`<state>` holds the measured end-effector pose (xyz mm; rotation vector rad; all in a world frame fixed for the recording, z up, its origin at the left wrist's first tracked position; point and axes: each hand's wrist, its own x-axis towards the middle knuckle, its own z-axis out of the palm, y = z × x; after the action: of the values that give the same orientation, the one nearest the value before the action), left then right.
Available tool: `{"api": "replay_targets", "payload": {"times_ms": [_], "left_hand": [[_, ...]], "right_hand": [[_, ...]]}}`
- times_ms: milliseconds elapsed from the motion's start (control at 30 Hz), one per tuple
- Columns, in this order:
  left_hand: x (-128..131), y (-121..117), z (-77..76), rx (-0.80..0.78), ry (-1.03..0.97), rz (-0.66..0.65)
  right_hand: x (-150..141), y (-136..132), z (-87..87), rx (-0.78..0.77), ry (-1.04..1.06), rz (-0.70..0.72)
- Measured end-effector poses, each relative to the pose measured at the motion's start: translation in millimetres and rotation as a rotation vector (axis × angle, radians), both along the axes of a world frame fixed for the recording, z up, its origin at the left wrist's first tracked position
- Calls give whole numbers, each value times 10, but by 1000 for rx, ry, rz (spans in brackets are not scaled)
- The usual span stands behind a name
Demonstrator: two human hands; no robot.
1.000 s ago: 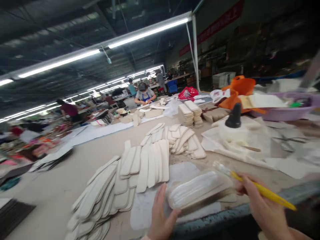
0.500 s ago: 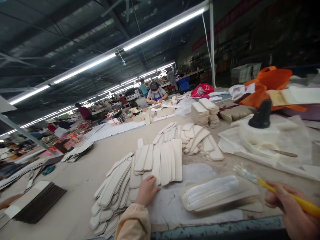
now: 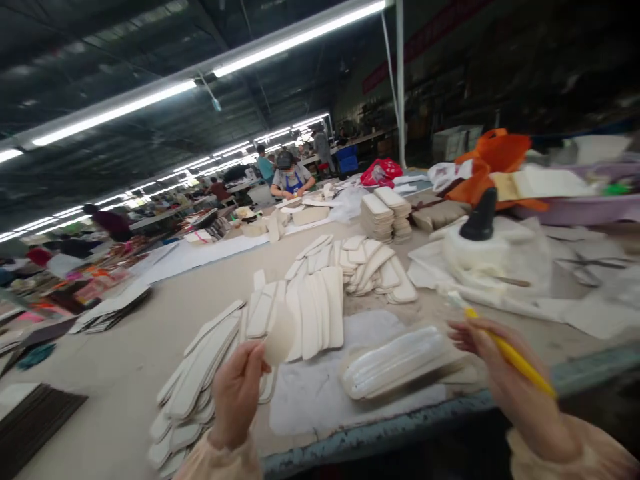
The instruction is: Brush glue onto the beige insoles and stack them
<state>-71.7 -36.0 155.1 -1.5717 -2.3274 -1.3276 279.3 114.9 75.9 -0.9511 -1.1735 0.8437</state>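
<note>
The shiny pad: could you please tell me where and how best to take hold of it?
I would pinch the shiny pad by the side edges of its rounded left end, coming from the left, since its glossy top looks wet.

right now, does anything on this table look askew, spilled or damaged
The blue table edge looks worn, with dark patches along it. The shiny-topped stack looks uneven, with lower pieces sticking out at its right end. I see no clear spill.
</note>
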Motion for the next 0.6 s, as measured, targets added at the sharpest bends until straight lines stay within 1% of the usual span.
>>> {"api": "replay_targets", "payload": {"times_ms": [33, 100, 167, 233, 333, 433, 500, 600], "left_hand": [[127, 0, 76, 39, -135, -67], [398, 41, 168, 65, -409, -193], [655, 134, 178, 10, -599, -292], [848, 257, 116, -108, -666, -365], [966, 422, -48, -248, -712, -433], [954, 494, -179, -240, -836, -447], [943, 507, -202, -183, -957, -471], [963, 522, -149, -99, -1129, -546]], "right_hand": [[-68, -1, 75, -15, 9, 103], [-175, 18, 151, -51, 69, 271], [-222, 48, 160, -102, 146, 390], [-215, 76, 139, -159, 234, 459], [-154, 115, 100, -220, 316, 482], [-93, 136, 60, -245, 290, 425], [-70, 131, 33, -261, 265, 393], [-70, 100, 2, -303, 272, 424]]}}
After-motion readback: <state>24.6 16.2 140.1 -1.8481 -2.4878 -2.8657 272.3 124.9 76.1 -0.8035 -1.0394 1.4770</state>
